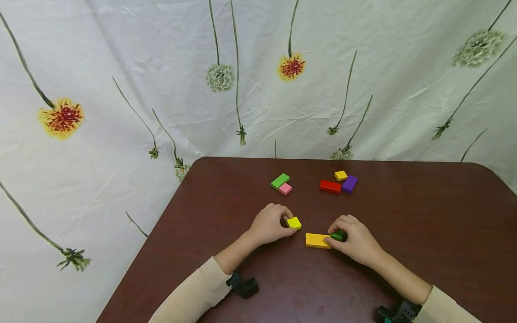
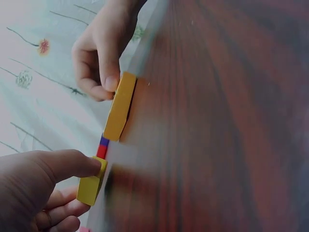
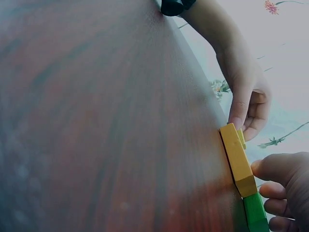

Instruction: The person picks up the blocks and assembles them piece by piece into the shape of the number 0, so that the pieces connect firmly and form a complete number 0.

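Note:
Between the thumb and fingers of the left hand [image 1: 273, 225] is a small bright-yellow block [image 1: 294, 223], pinched near the table surface. To its right an orange-yellow rectangular block [image 1: 317, 241] lies flat. The right hand [image 1: 355, 240] curls its thumb and fingers round a green block [image 1: 337, 235], partly hidden by the fingers. Its thumb tip also touches the orange-yellow block's right end. In the right wrist view, the green block [image 3: 255, 212] sits against the end of the orange-yellow block [image 3: 237, 159].
On the brown table [image 1: 226, 193], a light-green block [image 1: 280, 181] and a pink block [image 1: 285, 189] lie together farther back. Right of them, a red block [image 1: 330, 186], a purple block [image 1: 349, 184] and another yellow block [image 1: 340, 175] form a cluster. A flower-patterned cloth [image 1: 169, 67] hangs behind.

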Available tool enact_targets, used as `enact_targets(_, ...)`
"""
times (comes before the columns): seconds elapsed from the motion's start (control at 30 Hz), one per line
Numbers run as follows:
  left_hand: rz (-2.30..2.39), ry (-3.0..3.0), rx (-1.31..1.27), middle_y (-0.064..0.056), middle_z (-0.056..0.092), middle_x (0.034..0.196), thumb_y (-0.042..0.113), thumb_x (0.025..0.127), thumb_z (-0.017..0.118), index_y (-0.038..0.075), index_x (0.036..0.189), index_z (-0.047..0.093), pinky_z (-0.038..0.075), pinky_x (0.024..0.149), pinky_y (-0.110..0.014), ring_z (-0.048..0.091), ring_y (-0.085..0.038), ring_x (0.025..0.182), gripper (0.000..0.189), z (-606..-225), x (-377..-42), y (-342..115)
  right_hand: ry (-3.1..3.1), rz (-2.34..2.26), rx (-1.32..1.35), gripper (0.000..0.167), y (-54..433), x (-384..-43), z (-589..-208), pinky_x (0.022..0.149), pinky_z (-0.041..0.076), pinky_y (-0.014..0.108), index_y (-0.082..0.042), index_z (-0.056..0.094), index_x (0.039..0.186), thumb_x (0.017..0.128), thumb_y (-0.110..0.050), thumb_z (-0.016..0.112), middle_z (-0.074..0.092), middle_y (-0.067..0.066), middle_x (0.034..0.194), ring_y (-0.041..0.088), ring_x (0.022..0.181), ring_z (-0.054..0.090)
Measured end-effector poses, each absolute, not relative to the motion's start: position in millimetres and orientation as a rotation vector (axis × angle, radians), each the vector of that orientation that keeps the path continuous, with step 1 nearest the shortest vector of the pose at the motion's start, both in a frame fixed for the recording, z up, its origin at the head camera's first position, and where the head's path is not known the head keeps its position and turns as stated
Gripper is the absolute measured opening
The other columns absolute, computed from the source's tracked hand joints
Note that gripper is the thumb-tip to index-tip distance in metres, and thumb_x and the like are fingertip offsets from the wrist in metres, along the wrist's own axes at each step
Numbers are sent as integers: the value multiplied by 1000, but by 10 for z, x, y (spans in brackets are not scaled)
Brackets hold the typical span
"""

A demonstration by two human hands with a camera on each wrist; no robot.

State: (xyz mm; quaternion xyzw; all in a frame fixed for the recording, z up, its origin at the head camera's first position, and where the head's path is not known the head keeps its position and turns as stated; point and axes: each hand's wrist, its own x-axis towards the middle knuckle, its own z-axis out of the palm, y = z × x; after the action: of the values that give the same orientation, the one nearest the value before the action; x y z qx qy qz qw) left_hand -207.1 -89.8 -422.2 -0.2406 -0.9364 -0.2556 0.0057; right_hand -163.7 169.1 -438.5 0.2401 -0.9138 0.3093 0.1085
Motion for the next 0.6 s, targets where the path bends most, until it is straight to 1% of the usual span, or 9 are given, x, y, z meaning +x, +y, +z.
enact_targets(0.33,-812,-2959,-758,7,60,84,31,77,82,12,96,71,43,68,-23,49,-11,82,29,-4236,-2021,-850,-2669,908,716,18,1695,-1639,-4392,66,47,27,-22,65,81,78,-22,83,55,-15,82,8,78,47)
enact_targets(0.6,-820,-3019,-730,9,56,83,35,75,84,15,97,68,42,68,-23,48,-10,81,34,-4223,-1980,-835,-2689,906,696,18,1690,-1635,-4389,66,48,28,-22,65,81,78,-21,83,55,-15,83,8,79,47)
